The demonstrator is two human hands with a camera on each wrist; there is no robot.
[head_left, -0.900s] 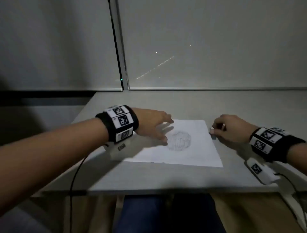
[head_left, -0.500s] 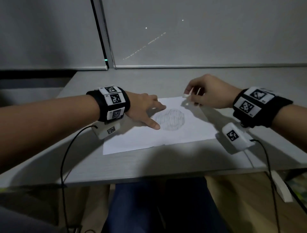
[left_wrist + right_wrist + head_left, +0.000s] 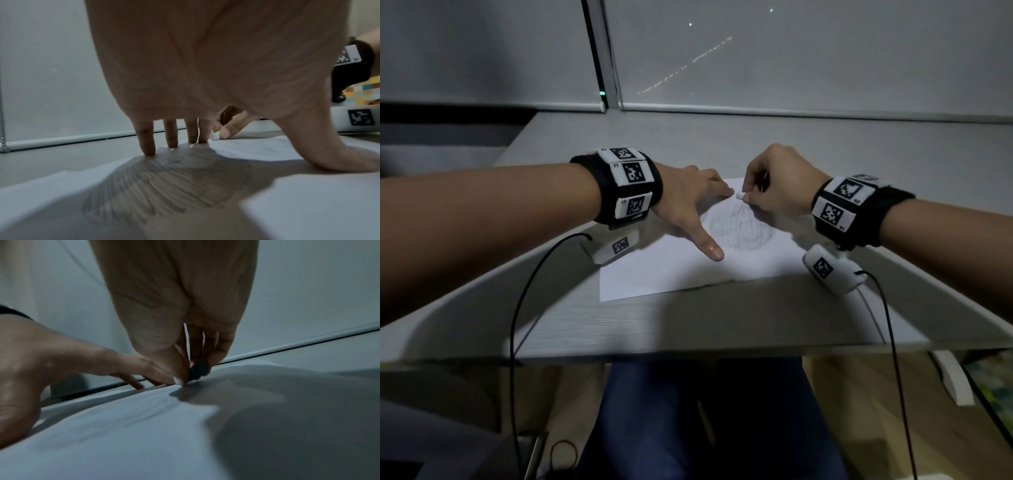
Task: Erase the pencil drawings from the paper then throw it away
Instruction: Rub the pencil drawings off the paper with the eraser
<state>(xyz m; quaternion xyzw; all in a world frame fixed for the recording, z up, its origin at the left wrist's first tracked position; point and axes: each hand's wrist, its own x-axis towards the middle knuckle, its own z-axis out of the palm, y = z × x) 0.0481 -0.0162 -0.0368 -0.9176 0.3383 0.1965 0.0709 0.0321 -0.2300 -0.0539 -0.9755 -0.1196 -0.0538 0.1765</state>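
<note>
The paper (image 3: 681,270) lies flat on the surface (image 3: 688,329) at the centre of the head view, its near edge close to the surface's front edge. The pencil drawing (image 3: 739,229), a shaded round form, occupies the middle of the sheet and appears intact.

The left hand (image 3: 688,205) is spread flat, fingers straight and the thumb splayed toward the lower centre of the frame. Its fingertips (image 3: 148,151) press the sheet just left of the drawing. This grip holds nothing; it likely serves as a clamp, so that the sheet does not slide or buckle under rubbing.

The right hand (image 3: 780,185) pinches a small white eraser (image 3: 740,196) between thumb and fingers, closed on it. The eraser sits at the drawing's upper edge, just beside the left fingertips. A short pinch near the tip probably gives firm downward pressure.

Judgement: erasing is only beginning; disposal remains.
</note>
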